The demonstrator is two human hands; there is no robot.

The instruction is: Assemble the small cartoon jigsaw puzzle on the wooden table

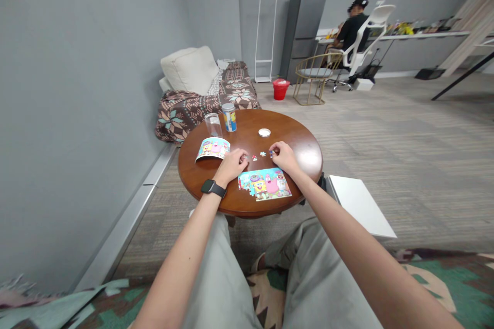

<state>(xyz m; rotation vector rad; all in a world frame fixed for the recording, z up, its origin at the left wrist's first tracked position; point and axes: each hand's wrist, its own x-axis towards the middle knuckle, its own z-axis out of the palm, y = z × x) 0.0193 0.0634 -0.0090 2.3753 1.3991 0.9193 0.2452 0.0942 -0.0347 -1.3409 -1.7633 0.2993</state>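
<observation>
A partly assembled cartoon jigsaw puzzle (272,185) lies near the front of the round table, its lower left corner ragged. Beyond it, two loose puzzle pieces, a red-and-white one (254,158) and a pale teal one (263,153), lie between my hands. My right hand (284,157) is closed, fingertips pinching a dark bluish puzzle piece (271,154) at the tabletop. On the other side, my left hand (232,164) has its fingers curled together around a small puzzle piece, mostly hidden by the fingertips. A curved picture sheet (213,148) with the same cartoon stands behind my left hand.
On the brown round table (301,136) stand a clear glass (213,125) and a cartoon tin (229,118); a round lid (264,132) lies nearby. A white box (360,203) sits right of the table. Farther back are a red bin (280,89) and a seated person (352,31).
</observation>
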